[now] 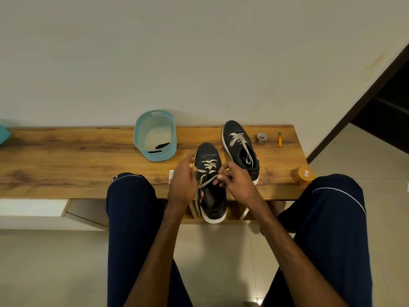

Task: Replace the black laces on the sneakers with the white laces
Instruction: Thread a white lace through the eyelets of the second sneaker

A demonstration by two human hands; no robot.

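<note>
Sneakers sit right of the basket [155, 156]: far sneaker [234, 129] looks laced in white, near sneaker [208, 151] only partly. Right hand [236, 180] pinches its white lace [207, 181]; left hand [182, 180] hovers alongside, grasp unclear.

Right hand [236, 181] pinches white lace [207, 181]; left hand [182, 181] curls beside it.

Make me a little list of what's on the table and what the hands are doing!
table: wooden, against a wall
near sneaker: black, white lace partly threaded, heel past the table edge
far sneaker: black, white-laced, ends loose
right grip: pinches the white lace
left grip: by the same lace; hold hidden
basket: blue, something black inside
also: tape roll, yellow tube, orange-lidded jar
</note>
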